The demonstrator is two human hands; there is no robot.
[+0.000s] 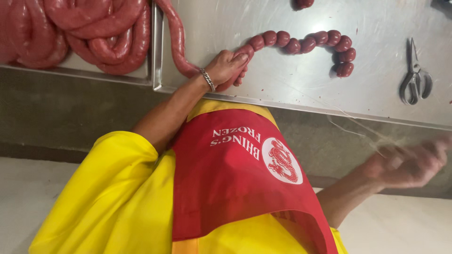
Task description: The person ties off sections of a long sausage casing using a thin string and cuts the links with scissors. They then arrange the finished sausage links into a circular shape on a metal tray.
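Sausage (301, 44) lies in a curved, linked chain on the steel surface (282, 89), near scissors (414, 75). Left hand (228, 68) presses down on its unlinked end; right hand (407, 162), blurred off the surface, pulls taut string (348, 117), grip unclear.

Left hand (228, 67) on sausage chain (301, 43)

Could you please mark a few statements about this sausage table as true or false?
1. The left hand grips the sausage on the metal table. True.
2. The right hand holds the scissors. False: they lie on the table, untouched.
3. The right hand is blurred, off the table's near edge. True.
4. The short tied links lie in a straight row. False: they curve.
5. The coiled sausage lies on the floor. False: it lies on a tray.
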